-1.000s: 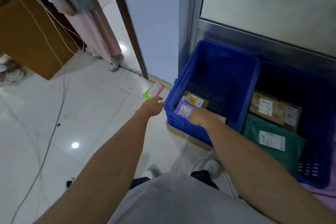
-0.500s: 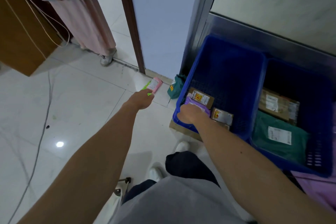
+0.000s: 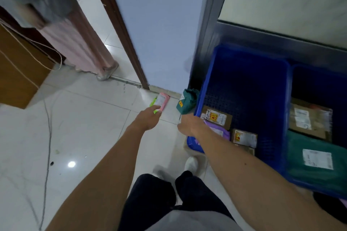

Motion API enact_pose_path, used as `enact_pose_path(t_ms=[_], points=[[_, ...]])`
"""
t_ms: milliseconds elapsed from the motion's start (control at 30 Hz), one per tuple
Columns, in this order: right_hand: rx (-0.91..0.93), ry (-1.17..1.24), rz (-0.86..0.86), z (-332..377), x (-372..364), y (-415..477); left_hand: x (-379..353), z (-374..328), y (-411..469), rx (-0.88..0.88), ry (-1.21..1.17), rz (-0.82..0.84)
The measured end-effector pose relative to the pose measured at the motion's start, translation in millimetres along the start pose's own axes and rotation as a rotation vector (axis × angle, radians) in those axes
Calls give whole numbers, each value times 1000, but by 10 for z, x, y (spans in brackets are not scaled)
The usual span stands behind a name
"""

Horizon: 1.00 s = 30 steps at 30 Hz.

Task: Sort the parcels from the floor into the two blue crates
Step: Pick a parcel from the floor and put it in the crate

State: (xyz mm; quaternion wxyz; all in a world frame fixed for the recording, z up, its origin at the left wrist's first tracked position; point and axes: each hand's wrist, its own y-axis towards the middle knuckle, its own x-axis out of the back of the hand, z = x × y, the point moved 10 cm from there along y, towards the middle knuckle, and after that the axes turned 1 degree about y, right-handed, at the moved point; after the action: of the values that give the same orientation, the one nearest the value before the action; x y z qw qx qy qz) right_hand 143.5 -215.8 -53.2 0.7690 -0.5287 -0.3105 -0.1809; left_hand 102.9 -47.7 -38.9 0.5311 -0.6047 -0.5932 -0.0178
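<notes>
Head camera: my left hand [image 3: 148, 120] reaches out near the middle of the picture. Its fingers point forward, and the tips touch the near end of a pink parcel [image 3: 164, 99] lying on the white floor [image 3: 84, 127] at its 12 o'clock. I cannot tell whether they have a grip on it. A bright green parcel [image 3: 152, 103] peeks out from under the pink one's left edge.

My right hand [image 3: 191, 124] is at 3 o'clock of the left one, over the near left corner of the left blue crate [image 3: 206, 80]. The back of the hand hides its fingers, so I cannot tell how far they are curled or whether they hold anything. A purple parcel [image 3: 218, 130] lies in the crate right against this hand. A brown box [image 3: 216, 117] lies at the purple parcel's 12 o'clock and a smaller box [image 3: 244, 137] at its 3 o'clock.

A dark green parcel [image 3: 187, 101] sits on the floor, wedged against the crate's left wall, at 12 o'clock of my right hand.

The right blue crate [image 3: 319, 189] stands against the left one at 3 o'clock and holds a taped brown box [image 3: 308, 120] and a green bag [image 3: 315, 159].

At 10 o'clock another person's shoe [image 3: 107, 73] shows.
</notes>
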Motion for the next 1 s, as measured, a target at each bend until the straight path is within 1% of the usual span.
enact_pose_path(t_ms=[100, 233, 367, 467, 533, 633, 700, 800, 900, 1000], points=[[-49, 85, 5, -112, 16, 224, -16, -124, 344, -36, 26, 61], [-172, 208, 0, -317, -97, 608, -214, -210, 969, -67, 54, 202], [-329, 402, -34, -487, -265, 1114, -480, -271, 1704, -164, 240, 276], [-404, 515, -48, -549, -528, 1667, -745, -171, 2271, -201, 306, 340], [-435, 586, -65, -600, -777, 2115, -917, -86, 2664, -229, 321, 350], [-473, 633, -37, -680, -1251, 2694, -1253, 146, 3207, -265, 362, 379], [-525, 667, -26, -796, -1580, 3007, -1511, 369, 3575, -259, 396, 418], [-612, 751, -24, -1023, -1968, 3483, -1847, 627, 4145, -216, 365, 452], [-685, 838, -65, -1241, -2189, 4007, -2094, 784, 4737, -204, 341, 418], [-725, 966, -125, -1491, -2367, 4538, -2402, 777, 5216, -247, 315, 391]])
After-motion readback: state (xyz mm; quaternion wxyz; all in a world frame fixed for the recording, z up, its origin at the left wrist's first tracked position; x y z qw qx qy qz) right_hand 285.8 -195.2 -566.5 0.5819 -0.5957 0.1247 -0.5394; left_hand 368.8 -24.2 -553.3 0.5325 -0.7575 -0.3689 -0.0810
